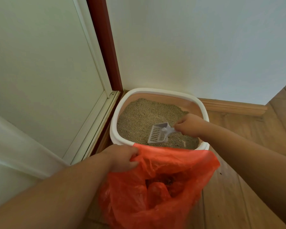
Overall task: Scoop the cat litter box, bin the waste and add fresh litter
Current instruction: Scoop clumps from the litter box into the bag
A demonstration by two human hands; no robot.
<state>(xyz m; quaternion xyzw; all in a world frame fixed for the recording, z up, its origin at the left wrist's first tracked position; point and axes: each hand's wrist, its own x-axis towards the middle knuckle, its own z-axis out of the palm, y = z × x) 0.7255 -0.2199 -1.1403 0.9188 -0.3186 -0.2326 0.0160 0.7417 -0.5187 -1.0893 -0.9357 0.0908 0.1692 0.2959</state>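
Observation:
A pink litter box with a white rim [116, 116] stands in the corner, filled with tan litter [144, 113]. My right hand [189, 125] grips the handle of a pale grey slotted scoop [157, 133] that lies on the litter near the front of the box. An open red plastic bag [168, 164] hangs in front of the box, its edge lying over the front rim. My left hand [122, 157] holds the bag's left edge. Dark clumps show inside the bag.
A white door [45, 71] with a dark red frame [104, 40] is on the left, a white wall [196, 47] behind the box. Wooden floor [238, 195] and a wooden skirting board [234, 106] lie to the right.

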